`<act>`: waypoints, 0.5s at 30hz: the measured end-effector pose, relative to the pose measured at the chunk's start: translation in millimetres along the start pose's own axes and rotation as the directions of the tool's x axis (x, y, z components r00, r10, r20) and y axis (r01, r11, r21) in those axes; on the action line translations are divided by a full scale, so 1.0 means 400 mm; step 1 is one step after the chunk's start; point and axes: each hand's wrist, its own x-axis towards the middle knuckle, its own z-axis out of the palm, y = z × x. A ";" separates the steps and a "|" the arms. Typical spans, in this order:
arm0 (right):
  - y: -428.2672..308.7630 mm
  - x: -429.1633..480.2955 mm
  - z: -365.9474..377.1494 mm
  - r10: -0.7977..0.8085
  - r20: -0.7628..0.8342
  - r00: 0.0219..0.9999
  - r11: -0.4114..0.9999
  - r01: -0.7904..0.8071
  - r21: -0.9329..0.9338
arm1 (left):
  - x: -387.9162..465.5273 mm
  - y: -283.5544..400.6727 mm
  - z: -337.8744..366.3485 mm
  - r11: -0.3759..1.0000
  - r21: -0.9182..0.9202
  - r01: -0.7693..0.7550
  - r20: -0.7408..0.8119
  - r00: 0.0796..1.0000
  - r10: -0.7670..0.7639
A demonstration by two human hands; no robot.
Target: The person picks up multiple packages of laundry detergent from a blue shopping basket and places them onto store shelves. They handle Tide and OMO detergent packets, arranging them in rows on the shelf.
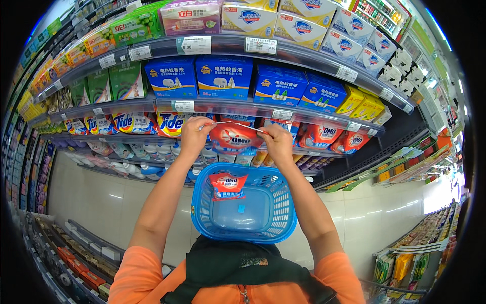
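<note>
Between my two hands hangs a red OMO laundry detergent bag [236,139], in front of the lower shelf. My left hand [194,131] is closed on the bag's upper left corner, and my right hand [278,137] pinches its upper right corner, so the pale top edge is stretched between them. Below, a blue plastic shopping basket [246,235] is close against my body. A smaller red OMO bag [228,186] lies inside it, at the back left. What supports the basket is hidden.
Ahead, a shelf edge [224,45] carries boxed soaps [248,21]. Blue mosquito-repellent boxes [223,78] stand below it. Tide bags [133,123] and more OMO bags [322,136] line a lower shelf, above bottles [152,170]. Packaged goods stand on racks [406,266] at right.
</note>
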 end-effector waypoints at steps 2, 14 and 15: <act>-0.020 -0.009 -0.030 -0.008 0.034 0.999 1.000 0.008 -0.005 | -0.007 0.028 -0.024 0.999 -0.040 0.017 0.013 1.000 -0.017; -0.012 -0.318 -0.031 0.210 0.485 0.849 0.976 -0.209 -0.058 | -0.297 0.008 -0.094 0.965 0.225 0.134 0.576 0.781 -0.243; 0.011 -0.353 -0.010 0.218 0.505 0.835 0.974 -0.218 -0.060 | -0.340 -0.019 -0.079 0.957 0.280 0.078 0.594 0.769 -0.236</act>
